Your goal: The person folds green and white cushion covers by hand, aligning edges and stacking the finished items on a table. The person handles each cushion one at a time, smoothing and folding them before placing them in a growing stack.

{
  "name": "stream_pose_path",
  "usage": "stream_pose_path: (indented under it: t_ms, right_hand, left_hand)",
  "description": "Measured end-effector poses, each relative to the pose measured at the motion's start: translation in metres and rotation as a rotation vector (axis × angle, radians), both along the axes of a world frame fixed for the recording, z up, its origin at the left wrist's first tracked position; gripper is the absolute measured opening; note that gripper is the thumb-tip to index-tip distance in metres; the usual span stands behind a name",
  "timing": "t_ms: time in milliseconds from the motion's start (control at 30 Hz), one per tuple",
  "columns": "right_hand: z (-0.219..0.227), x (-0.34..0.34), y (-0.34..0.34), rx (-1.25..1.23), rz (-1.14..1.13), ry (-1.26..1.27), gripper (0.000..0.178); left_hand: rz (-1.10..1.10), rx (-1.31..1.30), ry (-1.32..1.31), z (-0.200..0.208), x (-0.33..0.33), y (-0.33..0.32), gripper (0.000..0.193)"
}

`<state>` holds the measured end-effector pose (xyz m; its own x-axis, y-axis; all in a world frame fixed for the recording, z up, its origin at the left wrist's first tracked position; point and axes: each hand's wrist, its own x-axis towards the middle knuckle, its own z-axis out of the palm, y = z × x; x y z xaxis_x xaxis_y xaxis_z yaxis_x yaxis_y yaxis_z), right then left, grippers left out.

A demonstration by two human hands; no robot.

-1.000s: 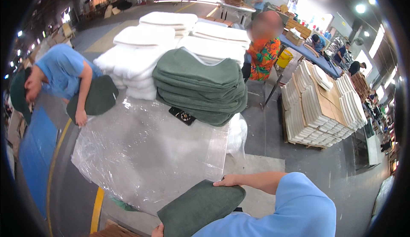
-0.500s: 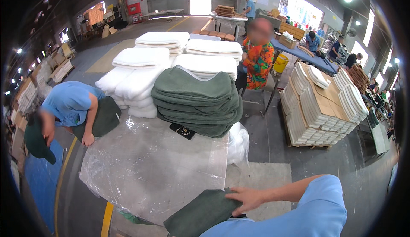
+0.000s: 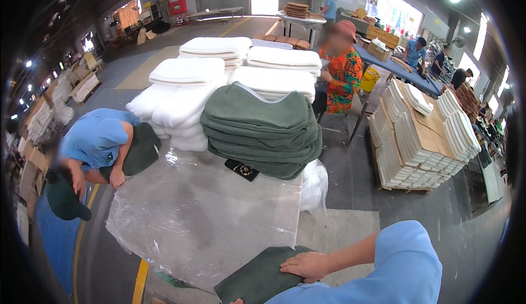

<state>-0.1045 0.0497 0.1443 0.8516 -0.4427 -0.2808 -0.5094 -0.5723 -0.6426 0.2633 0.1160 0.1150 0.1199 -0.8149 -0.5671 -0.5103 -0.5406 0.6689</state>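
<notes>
A dark green fabric cushion (image 3: 257,276) lies at the near edge of the plastic-wrapped table (image 3: 203,211), against my body. My right hand (image 3: 308,265) rests flat on its top with the fingers stretched out. Of my left hand (image 3: 236,301) only a bit of finger shows at the lower edge, beside the cushion; the rest is out of the picture. Farther back stands a stack of similar green cushions (image 3: 257,128), with a black phone-like object (image 3: 241,169) lying at its foot.
White folded pads (image 3: 186,71) are piled behind the green stack. A co-worker in blue (image 3: 96,139) bends over another green cushion (image 3: 141,150) at the table's left. A person in a patterned shirt (image 3: 344,79) stands beyond. A loaded pallet (image 3: 416,156) sits to the right.
My right hand has come down from spread fingers at the cushion's edge to lie flat on it. A bit of my left hand now shows. The whole view has shifted slightly.
</notes>
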Motion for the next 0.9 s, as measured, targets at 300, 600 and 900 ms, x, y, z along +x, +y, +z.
stream_pose_path:
  t_ms: [300,600,900]
  right_hand:
    - [0.005,-0.015,-0.002,0.092,-0.12,-0.078,0.079]
    - [0.022,-0.028,-0.006,0.991,-0.946,0.266,0.081]
    - [-0.027,-0.012,-0.034,0.912,-0.937,0.502,0.071]
  left_hand:
    - [-0.052,-0.07,-0.018,0.008,-0.014,-0.001,0.067]
    - [-0.054,-0.06,-0.027,0.009,-0.008,-0.01,0.068]
    - [-0.046,-0.014,-0.005,0.001,0.0,-0.028,0.069]
